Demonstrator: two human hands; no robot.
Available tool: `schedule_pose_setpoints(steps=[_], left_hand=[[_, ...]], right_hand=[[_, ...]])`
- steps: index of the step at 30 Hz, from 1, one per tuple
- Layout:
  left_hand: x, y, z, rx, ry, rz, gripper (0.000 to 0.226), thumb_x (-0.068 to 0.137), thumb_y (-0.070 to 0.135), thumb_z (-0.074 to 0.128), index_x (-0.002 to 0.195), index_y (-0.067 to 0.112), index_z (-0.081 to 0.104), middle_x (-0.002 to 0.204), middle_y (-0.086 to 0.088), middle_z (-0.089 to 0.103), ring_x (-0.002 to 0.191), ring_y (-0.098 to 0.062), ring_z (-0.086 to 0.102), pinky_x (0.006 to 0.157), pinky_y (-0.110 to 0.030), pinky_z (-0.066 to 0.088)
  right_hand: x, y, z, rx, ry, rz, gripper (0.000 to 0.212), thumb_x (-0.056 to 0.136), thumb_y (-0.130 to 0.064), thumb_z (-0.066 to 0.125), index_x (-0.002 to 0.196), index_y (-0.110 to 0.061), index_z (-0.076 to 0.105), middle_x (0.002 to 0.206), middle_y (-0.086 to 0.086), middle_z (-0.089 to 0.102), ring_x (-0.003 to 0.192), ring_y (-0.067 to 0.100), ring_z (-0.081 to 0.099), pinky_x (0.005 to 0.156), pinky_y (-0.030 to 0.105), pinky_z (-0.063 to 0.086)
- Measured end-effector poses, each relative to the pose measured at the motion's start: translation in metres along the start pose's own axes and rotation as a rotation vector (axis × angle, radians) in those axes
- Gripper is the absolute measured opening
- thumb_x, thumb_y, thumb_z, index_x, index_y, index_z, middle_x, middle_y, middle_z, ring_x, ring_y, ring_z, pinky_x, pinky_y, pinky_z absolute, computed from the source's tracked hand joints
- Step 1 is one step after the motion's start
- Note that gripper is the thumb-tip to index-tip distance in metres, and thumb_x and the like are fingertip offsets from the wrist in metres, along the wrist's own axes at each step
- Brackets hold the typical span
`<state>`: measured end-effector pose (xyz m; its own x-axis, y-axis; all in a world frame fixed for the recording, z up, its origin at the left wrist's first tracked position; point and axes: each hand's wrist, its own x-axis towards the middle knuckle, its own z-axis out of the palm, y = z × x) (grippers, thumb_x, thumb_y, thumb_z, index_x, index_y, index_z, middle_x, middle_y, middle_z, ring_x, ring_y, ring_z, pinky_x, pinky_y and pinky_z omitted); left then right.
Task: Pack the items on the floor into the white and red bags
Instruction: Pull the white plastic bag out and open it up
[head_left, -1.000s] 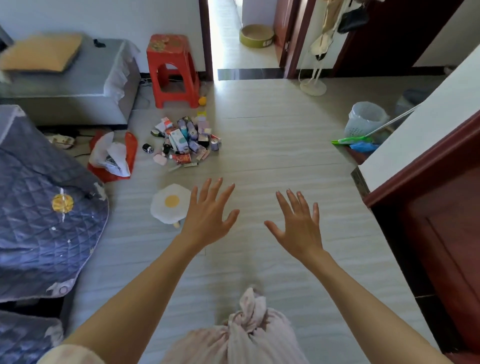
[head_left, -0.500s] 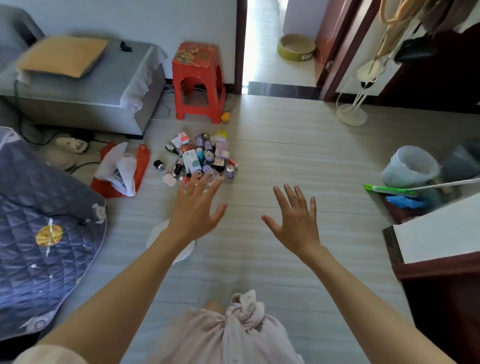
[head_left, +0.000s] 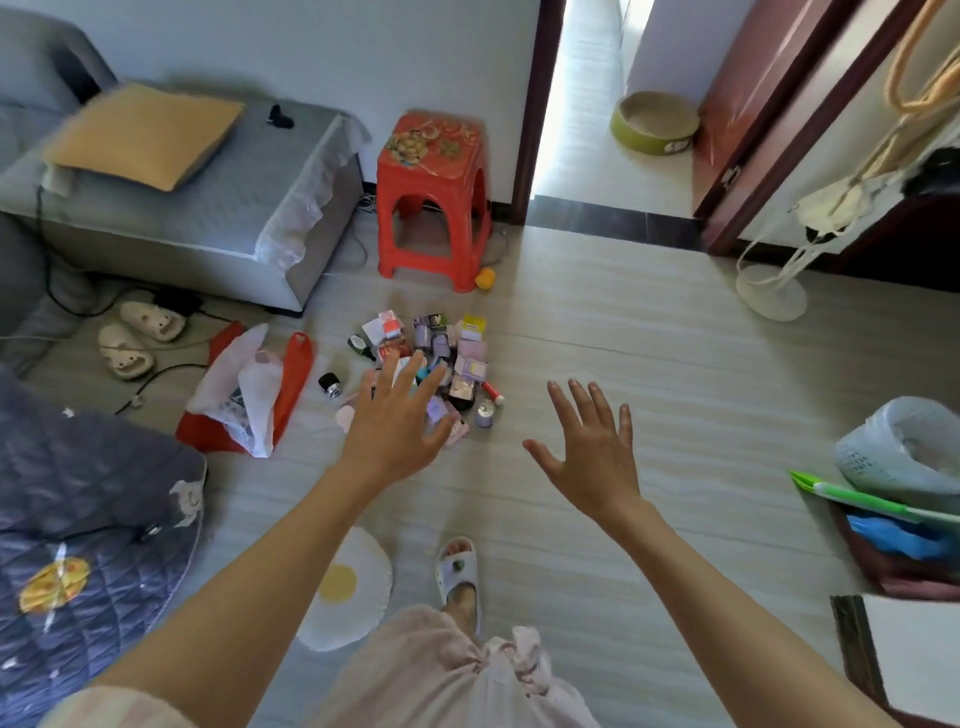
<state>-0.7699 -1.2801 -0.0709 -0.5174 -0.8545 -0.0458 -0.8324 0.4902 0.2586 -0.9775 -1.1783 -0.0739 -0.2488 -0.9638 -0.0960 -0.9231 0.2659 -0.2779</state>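
Since half a second ago the view has closed in on the pile of items (head_left: 434, 358), which now sits higher and larger in the picture, and a slippered foot (head_left: 457, 574) has come into sight below it; the left hand (head_left: 397, 421) now overlaps the near edge of the pile instead of hanging short of it.

Taking the red stool (head_left: 434, 200) as the landmark: the grey sofa (head_left: 171, 208) stands left of it against the wall, with a yellow cushion (head_left: 143, 135) on top. The open doorway (head_left: 597, 104) lies right of the stool, and a round yellow-green basin (head_left: 654, 122) sits on the floor beyond it. Far below and left of the stool a dark blue quilted cover (head_left: 88, 525) fills the corner.

The red bag (head_left: 288, 384) and the white bag (head_left: 236, 389) lie crumpled together on the floor below and left of the stool, the white one on top of the red, just left of the pile. The pile itself, small boxes, bottles and a little can (head_left: 484, 414), lies directly in front of the stool. A fried-egg-shaped cushion (head_left: 345, 592) lies far below the stool, partly hidden by the left forearm. Two pale slippers (head_left: 137, 335) rest left of the bags, by the sofa's base. A small yellow ball (head_left: 484, 279) touches the stool's right front leg.

Both hands are held out flat with fingers spread and hold nothing; the right hand (head_left: 592, 449) hangs over bare floor, right of the pile.
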Motion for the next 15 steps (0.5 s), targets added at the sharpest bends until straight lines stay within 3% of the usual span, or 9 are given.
schedule_pose_setpoints(steps=[5, 9, 12, 15], left_hand=[[0.085, -0.03, -0.022, 0.042, -0.049, 0.006, 0.068, 0.08, 0.053, 0.029, 0.131, 0.015, 0.05, 0.139, -0.018, 0.045, 0.131, -0.04, 0.036, 0.103, -0.06, 0.031], [0.137, -0.054, -0.028, 0.087, -0.058, -0.044, 0.067, 0.082, 0.054, 0.028, 0.138, 0.019, 0.041, 0.147, -0.013, 0.035, 0.137, -0.037, 0.026, 0.109, -0.055, 0.02], [0.172, -0.075, -0.03, 0.082, -0.033, -0.089, 0.07, 0.079, 0.055, 0.022, 0.135, 0.018, 0.043, 0.144, -0.011, 0.039, 0.134, -0.037, 0.03, 0.108, -0.052, 0.021], [0.203, -0.095, -0.029, 0.062, -0.047, -0.176, 0.066, 0.083, 0.053, 0.028, 0.14, 0.021, 0.034, 0.149, -0.01, 0.03, 0.14, -0.033, 0.017, 0.112, -0.051, 0.013]], right_hand=[[0.094, -0.015, -0.011, 0.055, 0.015, -0.013, 0.07, 0.089, -0.051, 0.047, 0.147, -0.025, 0.018, 0.155, 0.004, 0.02, 0.145, 0.022, 0.007, 0.115, 0.05, 0.001], [0.163, -0.024, -0.011, 0.069, -0.024, -0.042, 0.071, 0.089, -0.052, 0.046, 0.148, -0.026, 0.016, 0.155, 0.003, 0.019, 0.145, 0.022, 0.007, 0.115, 0.05, 0.001], [0.214, -0.03, -0.006, 0.074, -0.035, -0.088, 0.07, 0.089, -0.051, 0.049, 0.147, -0.023, 0.021, 0.155, 0.004, 0.021, 0.145, 0.024, 0.011, 0.114, 0.052, 0.005], [0.263, -0.039, 0.002, 0.073, -0.072, -0.154, 0.069, 0.088, -0.049, 0.052, 0.145, -0.021, 0.026, 0.153, 0.006, 0.025, 0.144, 0.027, 0.014, 0.113, 0.054, 0.008]])
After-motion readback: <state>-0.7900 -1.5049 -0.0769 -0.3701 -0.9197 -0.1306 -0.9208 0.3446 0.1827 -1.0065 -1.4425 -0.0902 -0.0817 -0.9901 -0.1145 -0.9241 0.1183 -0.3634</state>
